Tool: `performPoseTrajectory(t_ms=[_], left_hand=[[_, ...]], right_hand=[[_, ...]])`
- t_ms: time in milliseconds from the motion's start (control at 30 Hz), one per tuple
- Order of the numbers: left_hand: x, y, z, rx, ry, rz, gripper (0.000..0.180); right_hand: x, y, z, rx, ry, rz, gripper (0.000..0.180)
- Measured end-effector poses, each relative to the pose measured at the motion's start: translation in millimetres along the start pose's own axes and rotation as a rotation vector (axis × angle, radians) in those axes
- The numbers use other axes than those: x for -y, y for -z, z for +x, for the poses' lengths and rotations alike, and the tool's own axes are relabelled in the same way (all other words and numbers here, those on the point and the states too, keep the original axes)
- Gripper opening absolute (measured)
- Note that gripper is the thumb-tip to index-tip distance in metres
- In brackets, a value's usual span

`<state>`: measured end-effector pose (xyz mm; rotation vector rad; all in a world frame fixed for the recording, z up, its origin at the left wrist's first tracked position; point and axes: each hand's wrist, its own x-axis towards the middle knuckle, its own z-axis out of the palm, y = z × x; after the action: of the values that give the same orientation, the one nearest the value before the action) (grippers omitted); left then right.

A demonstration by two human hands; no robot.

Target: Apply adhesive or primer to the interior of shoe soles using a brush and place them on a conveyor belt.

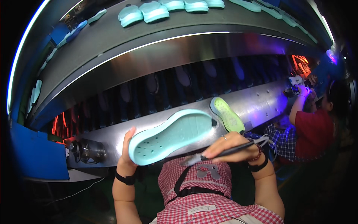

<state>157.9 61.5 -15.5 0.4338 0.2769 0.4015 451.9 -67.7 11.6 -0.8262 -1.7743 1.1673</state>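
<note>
Belt: big grey conveyor belt [93, 48] up top, w/ teal soles [156, 12] in a row along the far side, prob. lined up so they don't bump each other.
Bench: long steel bench [112, 132] btwn the belt & the person, surface shiny. Dim sole shapes in the dark gap behind it, too dark to tell more tbh.
Co-worker: person in a red top [315, 128] off to the right, hands up near the bench's far end, can't tell what they've got.
Teal sole: the held one [175, 134], over the near edge of the bench, tilted, hollow side up, dotted end at left. Guessing it's angled so the inside & rim are easy to see/reach. Can't tell if it touches the bench.
Green-faced sole: [228, 116] on the bench just past the heel end of the teal one, prob. parked there to stay within reach.
Jar: glass jar [93, 150] at the bench's left end, well apart from the soles, likely out of elbow range.
R hand: right hand [231, 145], thumb & fingers pinching the brush pen-style, prob. for control.
L hand: left hand [128, 147], fingers gripping the sole's dotted end, some hidden underneath; looks like it's steadying it.
Brush: dark-handled brush [192, 160], bristles pointing left, below the sole & apart from it afaict.
</note>
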Motion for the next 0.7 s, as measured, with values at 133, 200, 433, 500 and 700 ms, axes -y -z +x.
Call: performPoseTrajectory(t_ms=[133, 200, 433, 500, 700], left_hand=[[43, 17, 38, -0.244, -0.290, -0.423, 0.079], [62, 9, 50, 0.009, -0.246, -0.440, 0.090], [83, 17, 48, -0.340, -0.312, -0.255, 0.094], [83, 20, 53, -0.276, -0.325, -0.165, 0.091], [78, 0, 77, -0.151, -0.384, -0.178, 0.087]], right_hand=[[13, -19, 6, -0.226, 0.057, 0.053, 0.027], [-10, -35, 12, -0.297, -0.230, 0.232, 0.025], [-50, -68, 23, -0.386, -0.375, 0.584, 0.028], [-56, -66, 20, -0.395, -0.347, 0.574, 0.029], [-48, -42, 12, -0.485, -0.363, 0.581, 0.023]])
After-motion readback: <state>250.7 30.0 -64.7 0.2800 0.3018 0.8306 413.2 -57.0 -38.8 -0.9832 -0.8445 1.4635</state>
